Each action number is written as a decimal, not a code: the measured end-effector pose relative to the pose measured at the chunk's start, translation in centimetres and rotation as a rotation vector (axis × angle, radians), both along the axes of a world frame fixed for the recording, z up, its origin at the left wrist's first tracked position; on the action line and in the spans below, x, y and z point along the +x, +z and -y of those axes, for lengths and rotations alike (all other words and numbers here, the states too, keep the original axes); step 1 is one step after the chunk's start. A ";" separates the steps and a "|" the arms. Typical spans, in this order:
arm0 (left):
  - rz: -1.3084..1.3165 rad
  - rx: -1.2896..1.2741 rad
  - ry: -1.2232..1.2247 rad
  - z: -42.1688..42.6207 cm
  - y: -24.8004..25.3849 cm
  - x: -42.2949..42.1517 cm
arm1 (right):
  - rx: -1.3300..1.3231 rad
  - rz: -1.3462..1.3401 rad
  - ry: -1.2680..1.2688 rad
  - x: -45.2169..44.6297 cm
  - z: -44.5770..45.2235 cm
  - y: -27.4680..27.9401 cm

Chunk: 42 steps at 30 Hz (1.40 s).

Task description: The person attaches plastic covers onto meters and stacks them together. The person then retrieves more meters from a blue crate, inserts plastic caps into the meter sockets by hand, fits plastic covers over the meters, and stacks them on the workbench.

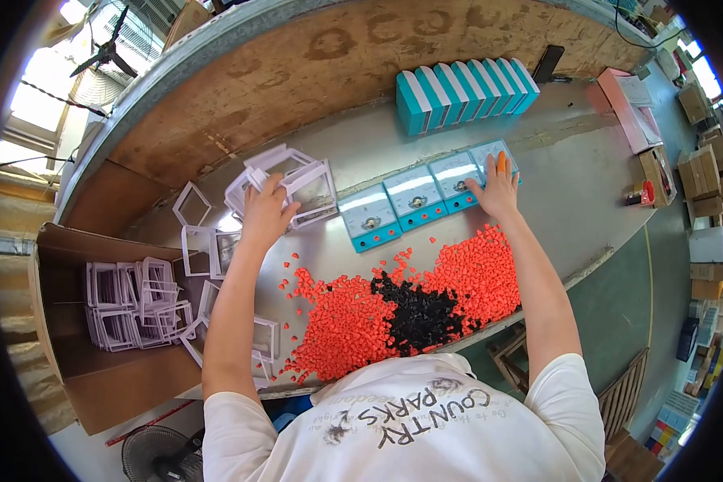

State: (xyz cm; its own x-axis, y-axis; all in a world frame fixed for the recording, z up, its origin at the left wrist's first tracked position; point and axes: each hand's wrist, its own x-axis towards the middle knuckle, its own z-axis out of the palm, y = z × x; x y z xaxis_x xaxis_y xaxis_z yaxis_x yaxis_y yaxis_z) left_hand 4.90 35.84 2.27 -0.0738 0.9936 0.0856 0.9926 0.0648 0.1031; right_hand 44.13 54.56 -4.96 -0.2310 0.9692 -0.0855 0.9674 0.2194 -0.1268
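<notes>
My left hand (267, 210) is over a loose pile of pale purple plastic frames (317, 173), fingertips at their near edge. Its thumb stands apart from the fingers, and I cannot make out a firm grip on any frame. My right hand (498, 191) lies with spread fingers on the rightmost of several teal boxes (372, 217) set in a row; one finger wears an orange cover. These boxes have clear-looking fronts, a round metallic part and small red and black pieces along the lower strip. Below them lie heaps of small red pieces (341, 325) and black pieces (422, 315).
Teal-and-white boxes (466, 96) stand in a row near the wooden back board, beside a dark phone-like object (549, 64). A cardboard carton (64, 321) at left holds stacked purple frames. At right are a pink box (627, 112) and a red tape roll (641, 194).
</notes>
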 end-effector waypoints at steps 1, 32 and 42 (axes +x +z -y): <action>-0.025 0.068 -0.015 -0.2 0.2 0.4 | -0.032 0.007 0.018 -0.5 0.8 0.6; 0.271 0.049 0.089 -6.9 -5.4 5.4 | 0.330 -0.285 0.566 -16.1 0.9 -0.5; 0.357 0.105 0.148 -7.9 -7.3 5.8 | 0.278 -0.341 0.497 -7.5 4.4 7.8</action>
